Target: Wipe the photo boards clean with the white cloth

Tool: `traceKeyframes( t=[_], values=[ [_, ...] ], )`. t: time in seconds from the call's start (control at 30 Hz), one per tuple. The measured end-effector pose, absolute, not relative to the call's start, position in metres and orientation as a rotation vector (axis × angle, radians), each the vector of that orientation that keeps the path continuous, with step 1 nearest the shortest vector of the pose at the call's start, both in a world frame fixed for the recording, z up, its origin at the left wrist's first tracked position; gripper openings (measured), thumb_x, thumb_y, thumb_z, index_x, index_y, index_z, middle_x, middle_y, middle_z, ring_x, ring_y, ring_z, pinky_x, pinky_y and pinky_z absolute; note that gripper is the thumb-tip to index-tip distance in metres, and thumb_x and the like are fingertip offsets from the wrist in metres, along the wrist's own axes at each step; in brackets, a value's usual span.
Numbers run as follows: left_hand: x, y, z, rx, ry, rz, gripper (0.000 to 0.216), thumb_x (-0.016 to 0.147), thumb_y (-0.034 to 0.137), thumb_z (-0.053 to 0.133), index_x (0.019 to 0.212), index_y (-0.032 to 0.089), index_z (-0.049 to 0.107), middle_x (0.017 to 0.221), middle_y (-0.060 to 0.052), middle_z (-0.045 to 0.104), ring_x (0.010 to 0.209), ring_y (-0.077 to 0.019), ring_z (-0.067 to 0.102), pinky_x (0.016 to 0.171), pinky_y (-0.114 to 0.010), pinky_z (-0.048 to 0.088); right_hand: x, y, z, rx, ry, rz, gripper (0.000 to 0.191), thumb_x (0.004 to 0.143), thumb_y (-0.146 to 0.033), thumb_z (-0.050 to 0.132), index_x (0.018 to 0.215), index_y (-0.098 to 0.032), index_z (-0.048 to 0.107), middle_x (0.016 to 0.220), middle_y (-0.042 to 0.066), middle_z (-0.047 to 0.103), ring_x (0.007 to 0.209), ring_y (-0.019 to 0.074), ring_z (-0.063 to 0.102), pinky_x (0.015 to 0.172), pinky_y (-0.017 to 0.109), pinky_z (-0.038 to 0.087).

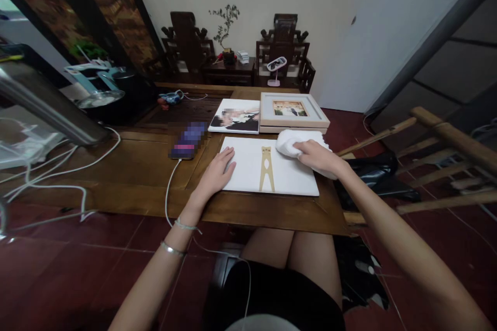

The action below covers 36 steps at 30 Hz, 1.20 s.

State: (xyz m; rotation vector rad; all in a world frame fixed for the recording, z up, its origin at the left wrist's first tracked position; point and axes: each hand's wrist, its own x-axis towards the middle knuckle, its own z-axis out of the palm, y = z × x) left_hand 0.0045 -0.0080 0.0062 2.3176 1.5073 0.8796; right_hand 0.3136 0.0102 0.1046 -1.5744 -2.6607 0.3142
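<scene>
A white panel lies flat at the table's near edge, with a tan, A-shaped stand piece along its middle. My left hand rests on the panel's left edge, fingers stretched out and holding nothing. A bunched white cloth is gripped in my right hand, over the panel's upper right part. Part of the cloth is hidden under the hand. Just beyond the panel lie a photo print and a pale picture frame, side by side.
A phone on a white cable lies left of the panel on the wooden table. Farther left are a metal cylinder, a lidded pot and loose cables. A wooden rack with black shoes stands on the right. Dark chairs stand behind.
</scene>
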Motion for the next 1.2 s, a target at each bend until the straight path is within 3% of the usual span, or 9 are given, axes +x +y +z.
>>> traceKeyframes(
  t=[0.37,0.7,0.93,1.2],
  values=[
    [0.005,-0.007,0.005,2.331,1.514,0.879,0.049,0.092,0.034,0.038,0.129,0.004,0.053,0.14,-0.019,0.048,0.135,-0.0285,0.039,0.113,-0.048,0.029,0.33,-0.101,0.106,-1.355,-2.861,0.458,0.027,0.071,-0.005,0.042,0.086,-0.02,0.059,0.079,0.007,0.059,0.086,0.0234,0.056,0.081,0.032,0.038],
    [0.004,-0.006,0.004,2.317,1.5,0.908,0.048,0.092,0.034,0.04,0.128,0.005,0.054,0.14,-0.019,0.049,0.135,-0.0278,0.039,0.112,-0.048,0.03,0.319,0.002,0.104,-1.374,-2.725,0.406,0.015,0.072,-0.012,0.041,0.076,-0.019,0.053,0.071,0.005,0.056,0.074,0.022,0.053,0.068,0.029,0.035],
    [0.004,-0.006,0.004,2.309,1.486,0.923,0.049,0.092,0.034,0.041,0.127,0.004,0.054,0.139,-0.019,0.049,0.134,-0.0272,0.04,0.113,-0.046,0.029,0.312,0.051,0.107,-1.478,-2.62,0.442,0.016,0.071,-0.016,0.046,0.082,-0.018,0.057,0.095,0.009,0.062,0.093,0.0262,0.053,0.077,0.031,0.035],
    [0.005,-0.007,0.004,2.316,1.503,0.904,0.048,0.092,0.033,0.04,0.129,0.005,0.053,0.14,-0.018,0.049,0.135,-0.0265,0.039,0.113,-0.045,0.029,0.313,-0.012,0.107,-1.334,-2.767,0.378,0.015,0.068,-0.009,0.04,0.072,-0.02,0.05,0.067,0.004,0.054,0.07,0.0204,0.051,0.067,0.029,0.033]
  ],
)
